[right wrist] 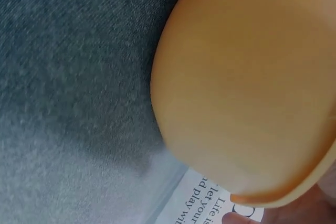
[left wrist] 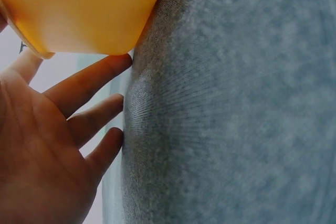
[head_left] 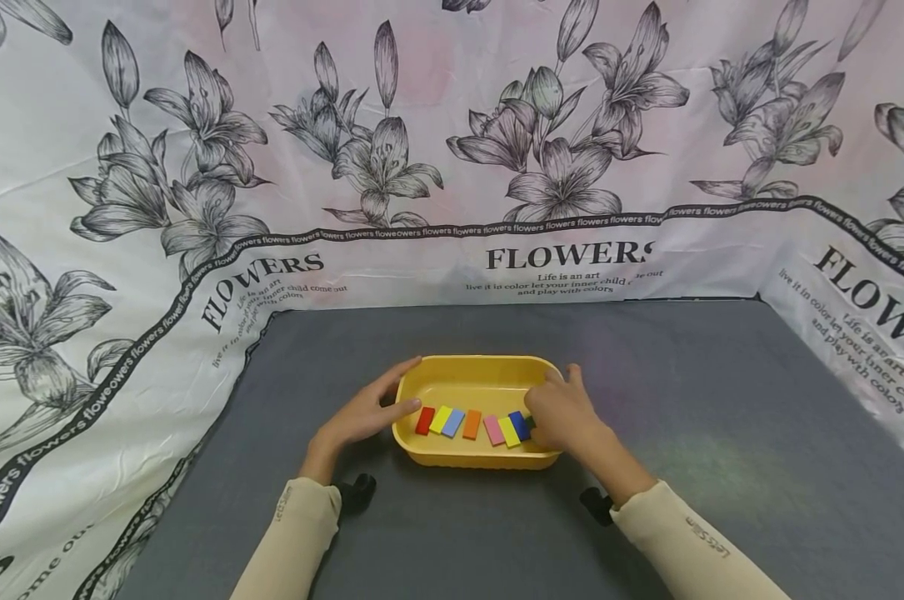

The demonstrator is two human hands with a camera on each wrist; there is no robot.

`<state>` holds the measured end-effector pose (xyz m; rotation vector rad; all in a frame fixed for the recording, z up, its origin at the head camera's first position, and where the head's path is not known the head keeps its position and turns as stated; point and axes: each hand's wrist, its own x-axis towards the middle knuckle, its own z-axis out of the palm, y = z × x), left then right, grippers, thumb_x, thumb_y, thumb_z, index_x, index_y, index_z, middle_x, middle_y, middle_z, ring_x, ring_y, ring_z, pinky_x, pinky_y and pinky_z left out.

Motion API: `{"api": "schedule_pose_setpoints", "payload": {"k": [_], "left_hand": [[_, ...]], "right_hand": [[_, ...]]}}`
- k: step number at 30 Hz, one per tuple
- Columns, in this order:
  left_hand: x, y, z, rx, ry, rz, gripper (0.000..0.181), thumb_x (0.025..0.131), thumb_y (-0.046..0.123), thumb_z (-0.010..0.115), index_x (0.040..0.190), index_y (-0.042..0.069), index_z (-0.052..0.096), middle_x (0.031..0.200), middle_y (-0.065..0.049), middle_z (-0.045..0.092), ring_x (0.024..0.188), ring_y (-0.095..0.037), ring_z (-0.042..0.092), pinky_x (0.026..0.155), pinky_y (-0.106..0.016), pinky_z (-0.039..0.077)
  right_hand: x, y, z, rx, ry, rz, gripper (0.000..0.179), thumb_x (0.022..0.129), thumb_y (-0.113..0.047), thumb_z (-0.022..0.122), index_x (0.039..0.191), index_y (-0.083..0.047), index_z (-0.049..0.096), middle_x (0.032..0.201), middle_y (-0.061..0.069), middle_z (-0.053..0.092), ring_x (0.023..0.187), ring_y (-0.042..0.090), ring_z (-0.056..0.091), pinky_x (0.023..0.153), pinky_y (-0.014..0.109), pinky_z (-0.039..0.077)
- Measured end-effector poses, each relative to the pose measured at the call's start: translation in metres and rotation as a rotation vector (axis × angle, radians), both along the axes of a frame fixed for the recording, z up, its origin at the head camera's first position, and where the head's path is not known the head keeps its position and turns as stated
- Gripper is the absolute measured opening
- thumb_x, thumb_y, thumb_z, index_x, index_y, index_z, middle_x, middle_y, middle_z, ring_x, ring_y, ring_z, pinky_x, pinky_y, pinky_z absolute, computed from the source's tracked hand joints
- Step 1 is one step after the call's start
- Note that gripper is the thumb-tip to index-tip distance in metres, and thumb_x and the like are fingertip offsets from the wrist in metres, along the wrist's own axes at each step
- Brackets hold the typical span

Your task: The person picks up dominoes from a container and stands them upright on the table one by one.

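Note:
A yellow plastic basin stands on the dark table. Small flat coloured blocks lie in a loose row on its floor, among them a red block, an orange block, a pink block and a dark blue block. My left hand rests at the basin's left end, its thumb over the rim; in the left wrist view its other fingers are spread and mostly straight. Reaching over the right end, my right hand has curled fingers at a dark green block, mostly hidden by them.
Grey-black cloth covers the table around the basin. A white flower-printed sheet hangs behind and along both sides. Dark wrist straps show near the sleeves.

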<state>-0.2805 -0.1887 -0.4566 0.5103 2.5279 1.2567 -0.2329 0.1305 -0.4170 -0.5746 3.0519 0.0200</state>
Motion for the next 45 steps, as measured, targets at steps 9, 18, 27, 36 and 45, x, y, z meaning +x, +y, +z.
{"api": "schedule_pose_setpoints", "payload": {"k": [9,18,27,36,45], "left_hand": [[0.000,0.001,-0.002,-0.009,-0.002,0.009,0.070,0.096,0.045,0.065,0.156,0.050,0.030,0.161,0.000,0.043,0.141,-0.031,0.050,0.116,-0.066,0.036],[0.001,0.002,-0.002,-0.001,-0.006,0.007,0.069,0.096,0.042,0.066,0.156,0.049,0.030,0.161,-0.001,0.043,0.141,-0.031,0.050,0.117,-0.065,0.035],[0.001,0.003,-0.001,-0.001,0.001,0.007,0.069,0.097,0.040,0.066,0.155,0.051,0.030,0.162,0.000,0.041,0.142,-0.031,0.048,0.118,-0.065,0.034],[0.001,0.001,-0.001,-0.007,0.013,0.004,0.070,0.096,0.042,0.066,0.155,0.051,0.029,0.164,0.002,0.038,0.144,-0.032,0.047,0.118,-0.066,0.033],[0.002,0.002,-0.001,-0.010,0.009,0.008,0.070,0.096,0.043,0.066,0.156,0.049,0.030,0.165,0.002,0.036,0.144,-0.033,0.046,0.118,-0.066,0.033]], "right_hand": [[0.001,-0.005,-0.001,0.025,0.007,-0.020,0.027,0.073,-0.017,0.079,0.060,-0.019,0.055,0.060,-0.004,0.052,0.090,0.026,0.047,0.093,0.059,0.030],[0.002,-0.005,-0.005,-0.006,0.021,-0.053,0.026,0.075,-0.016,0.079,0.062,-0.018,0.056,0.060,-0.002,0.052,0.090,0.026,0.047,0.093,0.057,0.029],[0.002,0.003,-0.010,-0.259,0.034,-0.085,0.020,0.075,-0.013,0.078,0.095,-0.015,0.077,0.084,-0.002,0.073,0.108,0.031,0.055,0.099,0.063,0.027],[0.001,0.015,-0.005,-0.577,0.009,-0.055,0.021,0.080,-0.017,0.079,0.101,-0.018,0.076,0.082,-0.003,0.072,0.094,0.024,0.054,0.097,0.058,0.023],[0.002,0.026,-0.004,-0.772,0.077,-0.018,0.024,0.082,-0.014,0.079,0.105,-0.016,0.074,0.084,-0.003,0.074,0.096,0.032,0.057,0.091,0.054,0.021]]}}
